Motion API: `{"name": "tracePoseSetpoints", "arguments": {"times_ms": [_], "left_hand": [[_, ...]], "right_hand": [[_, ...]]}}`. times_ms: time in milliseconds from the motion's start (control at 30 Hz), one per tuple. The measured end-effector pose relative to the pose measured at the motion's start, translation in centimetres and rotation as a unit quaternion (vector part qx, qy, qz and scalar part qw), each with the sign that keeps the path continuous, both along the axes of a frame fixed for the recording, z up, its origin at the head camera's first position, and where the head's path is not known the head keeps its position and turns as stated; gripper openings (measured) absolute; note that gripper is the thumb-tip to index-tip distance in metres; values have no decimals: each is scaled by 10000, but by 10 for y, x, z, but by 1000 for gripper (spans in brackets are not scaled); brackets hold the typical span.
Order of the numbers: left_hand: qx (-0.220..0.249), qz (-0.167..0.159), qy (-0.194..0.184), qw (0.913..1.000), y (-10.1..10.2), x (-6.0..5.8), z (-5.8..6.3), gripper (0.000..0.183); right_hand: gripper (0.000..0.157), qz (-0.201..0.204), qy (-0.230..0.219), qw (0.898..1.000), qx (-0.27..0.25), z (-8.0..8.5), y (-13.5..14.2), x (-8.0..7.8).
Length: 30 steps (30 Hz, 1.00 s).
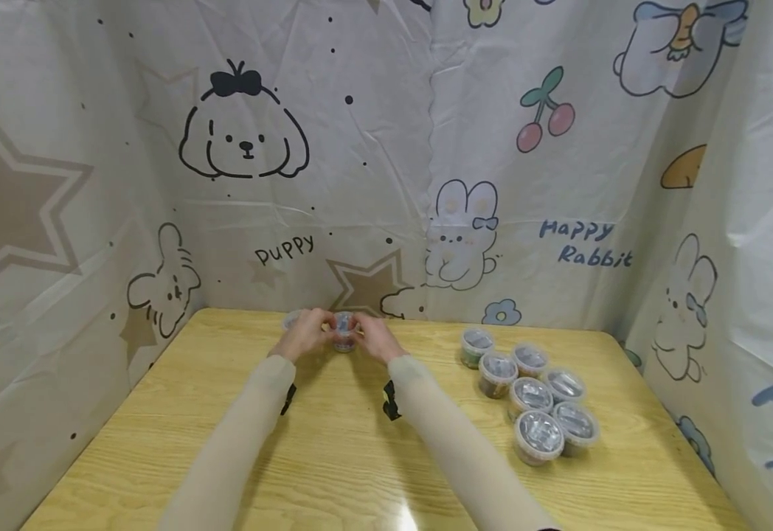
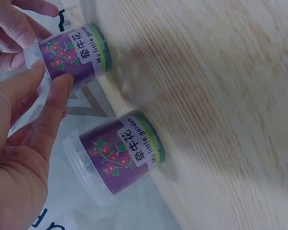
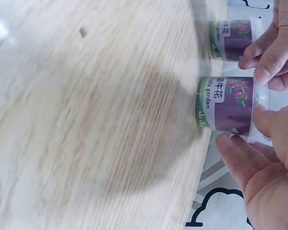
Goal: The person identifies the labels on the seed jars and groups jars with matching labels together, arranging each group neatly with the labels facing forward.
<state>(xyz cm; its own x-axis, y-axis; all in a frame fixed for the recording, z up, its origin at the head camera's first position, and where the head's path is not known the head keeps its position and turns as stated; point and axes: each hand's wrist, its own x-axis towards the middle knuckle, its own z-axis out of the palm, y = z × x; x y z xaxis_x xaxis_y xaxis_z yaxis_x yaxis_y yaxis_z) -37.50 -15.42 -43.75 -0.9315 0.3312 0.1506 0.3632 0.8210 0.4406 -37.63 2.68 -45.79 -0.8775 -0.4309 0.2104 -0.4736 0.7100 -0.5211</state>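
Near the table's back edge, a small clear-lidded plastic cup (image 1: 344,335) stands between both hands. Its purple label (image 2: 69,60) shows red flowers and the words "My little garden". My left hand (image 1: 307,333) pinches it at the lid end from the left, thumb and fingers at the rim. From the right, my right hand (image 1: 378,339) has its thumb and fingers around the same rim. A second, matching cup (image 2: 120,158) stands upright just left of the held one, partly hidden behind the left hand in the head view.
Several more lidded cups (image 1: 539,435) stand grouped on the right side of the wooden table (image 1: 347,457). A printed cloth (image 1: 373,147) hangs right behind the table's back edge and along both sides.
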Motion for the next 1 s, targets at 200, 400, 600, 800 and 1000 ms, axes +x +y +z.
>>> {"name": "tracePoseSetpoints", "arguments": {"times_ms": [200,400,600,800,1000], "left_hand": [[21,-26,-137,9999,0,0,1,13],[40,-61,0,10000,-2,1,3,13],[221,-55,-36,9997,-5,2,3,23],[479,73,36,9988,-3,3,5,24],[623,44,344,9975,7,8,5,19]], "right_hand": [[13,-13,-183,9998,50,2,0,2],[19,49,-421,9991,-97,3,0,3],[37,26,-612,9978,-245,7,5,5],[49,120,-626,9963,-579,8,15,8],[41,142,-509,9973,-508,11,26,17]]}}
